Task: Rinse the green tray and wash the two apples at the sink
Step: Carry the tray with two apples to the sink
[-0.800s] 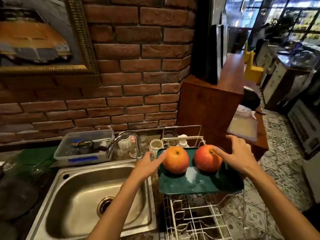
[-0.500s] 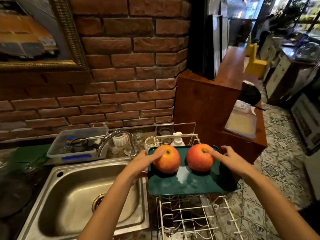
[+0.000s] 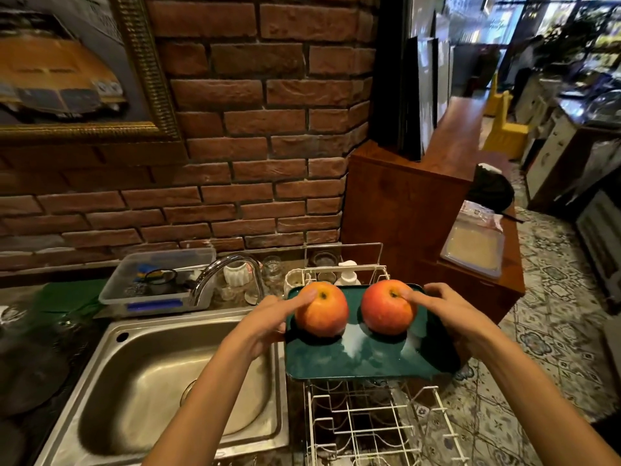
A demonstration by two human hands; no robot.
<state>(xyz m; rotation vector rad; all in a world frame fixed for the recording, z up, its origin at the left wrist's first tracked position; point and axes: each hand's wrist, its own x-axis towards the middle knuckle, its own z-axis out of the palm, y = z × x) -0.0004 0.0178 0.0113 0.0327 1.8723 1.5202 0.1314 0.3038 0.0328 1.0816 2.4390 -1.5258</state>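
A green tray (image 3: 353,363) rests on the white wire dish rack (image 3: 369,425), just right of the steel sink (image 3: 161,381). Two red-orange apples stand on it side by side, the left apple (image 3: 324,314) and the right apple (image 3: 384,312). My left hand (image 3: 265,322) is at the tray's left edge, one finger laid on top of the left apple. My right hand (image 3: 450,317) covers the tray's right edge, one fingertip on the right apple. Both hands seem to grip the tray's rim; the fingers under it are hidden.
A chrome faucet (image 3: 225,274) arches over the sink's back edge. Behind it stand a clear plastic bin (image 3: 158,277) of utensils, glasses and small cups. A wooden cabinet (image 3: 403,203) rises right of the rack. Brick wall behind; tiled floor to the right.
Both hands have moved forward from open reaching poses to the tray's two edges, and a finger of each now rests on an apple. The tray and apples have not shifted.
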